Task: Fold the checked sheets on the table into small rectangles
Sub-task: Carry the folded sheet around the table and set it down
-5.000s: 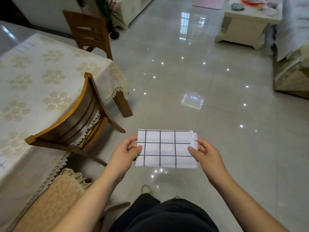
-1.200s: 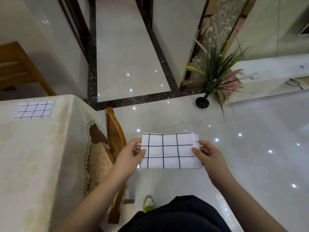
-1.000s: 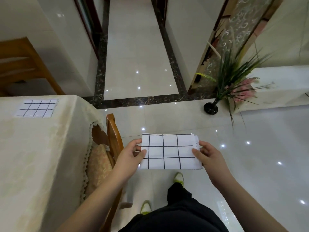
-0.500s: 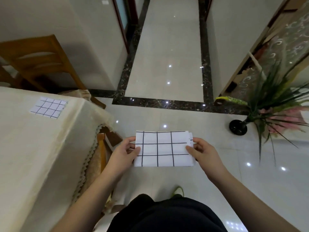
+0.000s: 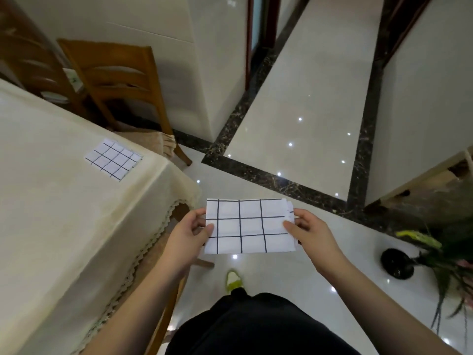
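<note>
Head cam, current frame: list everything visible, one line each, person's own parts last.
folded checked sheet: 1, white with black grid, held over the floor
second checked sheet: 1, white with black grid, flat near the table corner
table: 1, cream cloth with lace edge, left
wooden chairs: at least 2, brown, behind the table
potted plant: 1, green in black pot, right
floor: glossy pale tiles, dark borders
left hand: fingers pinch the sheet's left edge
right hand: fingers pinch its right edge
</note>
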